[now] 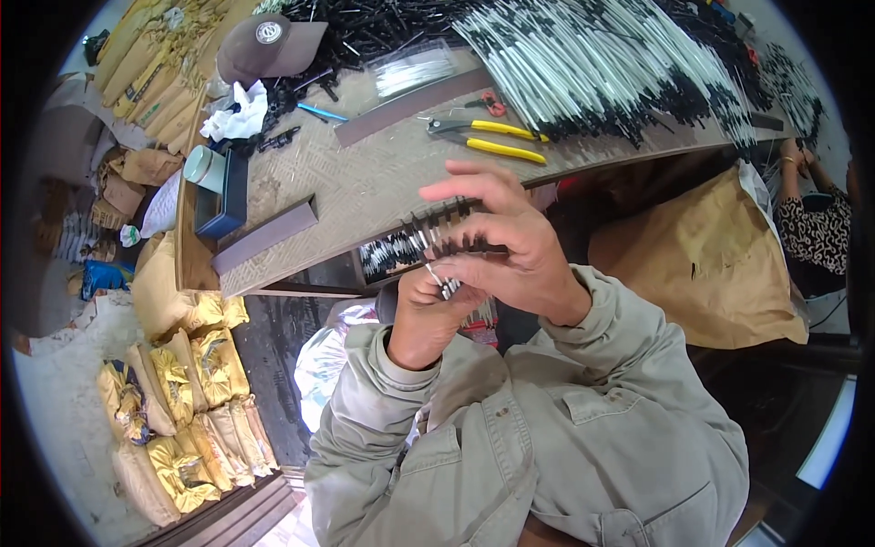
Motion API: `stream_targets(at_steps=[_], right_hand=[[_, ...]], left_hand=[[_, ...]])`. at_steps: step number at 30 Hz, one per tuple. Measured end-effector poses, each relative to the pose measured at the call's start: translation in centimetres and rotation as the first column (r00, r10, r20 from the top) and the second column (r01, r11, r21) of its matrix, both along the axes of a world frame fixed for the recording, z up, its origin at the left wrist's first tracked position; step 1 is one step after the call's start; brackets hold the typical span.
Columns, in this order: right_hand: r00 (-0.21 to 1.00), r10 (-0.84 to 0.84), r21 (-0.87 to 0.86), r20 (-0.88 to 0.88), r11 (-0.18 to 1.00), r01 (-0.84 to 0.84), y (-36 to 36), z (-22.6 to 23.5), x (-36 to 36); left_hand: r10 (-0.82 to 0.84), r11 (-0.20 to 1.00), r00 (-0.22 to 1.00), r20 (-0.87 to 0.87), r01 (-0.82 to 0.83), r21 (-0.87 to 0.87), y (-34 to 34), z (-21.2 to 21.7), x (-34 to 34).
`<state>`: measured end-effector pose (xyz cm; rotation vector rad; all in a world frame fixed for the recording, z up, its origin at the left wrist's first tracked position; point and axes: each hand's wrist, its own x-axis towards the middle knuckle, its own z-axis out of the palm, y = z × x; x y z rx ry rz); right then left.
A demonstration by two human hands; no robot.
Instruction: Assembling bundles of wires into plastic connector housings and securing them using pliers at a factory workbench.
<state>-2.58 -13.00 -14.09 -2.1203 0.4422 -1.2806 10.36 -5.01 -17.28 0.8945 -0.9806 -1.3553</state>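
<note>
My left hand (427, 314) is closed around the lower ends of a bundle of thin black-and-white rods (437, 239), held up in front of my chest. My right hand (510, 246) wraps over the same bundle from above and the right, with the fingers spread across the rod tips. The rods fan out leftward between both hands. A small tray of similar rods (387, 257) sits just behind, at the near edge of the wooden worktable (365, 182).
Yellow-handled pliers (488, 137) lie on the table. A big heap of white and black rods (602, 64) covers its far side. A brown cap (269, 46), white cloth (239, 111) and dark box (226, 196) sit left. Yellow sacks (191, 410) lie below left; another person (816, 223) sits right.
</note>
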Motion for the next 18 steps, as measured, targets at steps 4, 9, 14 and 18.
stream_targets(at_steps=[4, 9, 14, 18], right_hand=[[0.999, 0.034, 0.028, 0.03, 0.999, -0.035, -0.1, -0.1, 0.0], [0.996, 0.056, -0.006, 0.064, 0.998, -0.055, -0.4, 0.1, -0.4], [0.796, 0.323, 0.306, 0.511, 0.797, -0.52, -0.9, 0.3, -0.4], [0.879, 0.316, 0.398, 0.358, 0.8, -0.45, -3.5, -1.1, 0.9]], left_hand=[[0.027, 0.999, 1.0, 0.004, -0.027, -0.024, 0.2, 0.2, 0.3], [0.02, 0.999, 1.0, -0.018, -0.021, -0.039, 0.2, 0.8, 0.3], [-0.019, 0.997, 0.972, 0.235, 0.002, 0.072, 0.6, 3.0, 0.5], [-0.092, 0.993, 0.97, 0.226, 0.108, -0.058, 2.2, 6.7, 1.5]])
